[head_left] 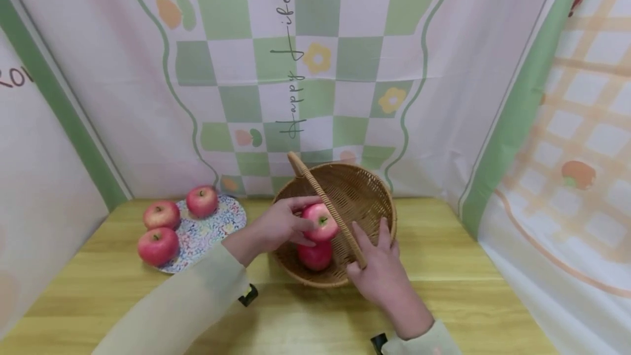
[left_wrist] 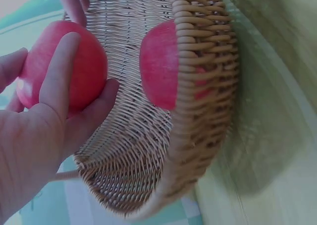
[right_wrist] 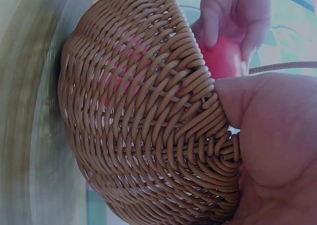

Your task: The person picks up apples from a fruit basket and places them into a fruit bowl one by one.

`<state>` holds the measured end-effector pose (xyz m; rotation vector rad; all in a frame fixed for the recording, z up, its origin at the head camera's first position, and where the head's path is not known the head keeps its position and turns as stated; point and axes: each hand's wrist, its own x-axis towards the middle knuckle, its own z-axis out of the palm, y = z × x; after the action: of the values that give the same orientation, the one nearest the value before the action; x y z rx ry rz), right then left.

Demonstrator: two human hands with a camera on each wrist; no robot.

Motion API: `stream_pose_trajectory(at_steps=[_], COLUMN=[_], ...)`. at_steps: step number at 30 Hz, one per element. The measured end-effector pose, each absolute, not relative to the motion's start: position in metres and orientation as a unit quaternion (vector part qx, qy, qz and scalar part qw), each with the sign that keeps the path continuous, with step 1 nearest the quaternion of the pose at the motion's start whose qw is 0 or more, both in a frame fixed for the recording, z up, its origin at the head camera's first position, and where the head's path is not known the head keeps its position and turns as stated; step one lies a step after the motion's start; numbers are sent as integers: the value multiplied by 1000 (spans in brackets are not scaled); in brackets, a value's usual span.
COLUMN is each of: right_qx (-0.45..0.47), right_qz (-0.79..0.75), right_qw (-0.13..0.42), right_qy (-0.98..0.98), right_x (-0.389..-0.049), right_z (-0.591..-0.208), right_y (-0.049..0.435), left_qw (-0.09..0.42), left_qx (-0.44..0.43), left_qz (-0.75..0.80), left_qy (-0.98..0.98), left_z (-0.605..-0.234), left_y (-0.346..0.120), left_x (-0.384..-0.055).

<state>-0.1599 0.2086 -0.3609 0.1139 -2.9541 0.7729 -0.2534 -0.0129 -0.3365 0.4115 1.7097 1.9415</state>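
My left hand [head_left: 286, 226] grips a red apple [head_left: 322, 222], its thumb and fingers spread round the fruit, over the left side of a woven wicker basket [head_left: 352, 185]. Another red apple [head_left: 315, 256] lies inside, below the held one; the left wrist view shows this lower apple [left_wrist: 159, 64] partly behind the rim. My right hand [head_left: 382, 275] holds the basket's near right rim beside the foot of the arched handle [head_left: 325, 201], fingers reaching over to the inside. In the right wrist view the thumb [right_wrist: 235, 98] presses at the rim, while the other fingers are hidden.
Left of the basket, a speckled plate [head_left: 209, 229] carries three red apples [head_left: 159, 246] grouped at its left and back edges. Everything stands on a wood-grain table [head_left: 434, 289]. A patterned curtain [head_left: 315, 97] hangs behind it, with more cloth at both sides.
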Motion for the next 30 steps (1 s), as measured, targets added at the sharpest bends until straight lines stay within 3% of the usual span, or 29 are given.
stream_pose_trajectory(at_steps=[18, 24, 30], right_qx=[40, 37, 41], right_qz=[264, 272, 266], right_qw=[18, 13, 17], right_qy=[-964, -962, -963], right_x=[-159, -158, -159], right_z=[-359, -358, -358], right_y=[210, 210, 209], left_qw=[250, 207, 162], left_qx=[141, 96, 1], left_qz=[716, 732, 747], left_qy=[636, 642, 644], left_z=[-340, -353, -371], left_y=[-116, -156, -177], left_x=[-203, -195, -208])
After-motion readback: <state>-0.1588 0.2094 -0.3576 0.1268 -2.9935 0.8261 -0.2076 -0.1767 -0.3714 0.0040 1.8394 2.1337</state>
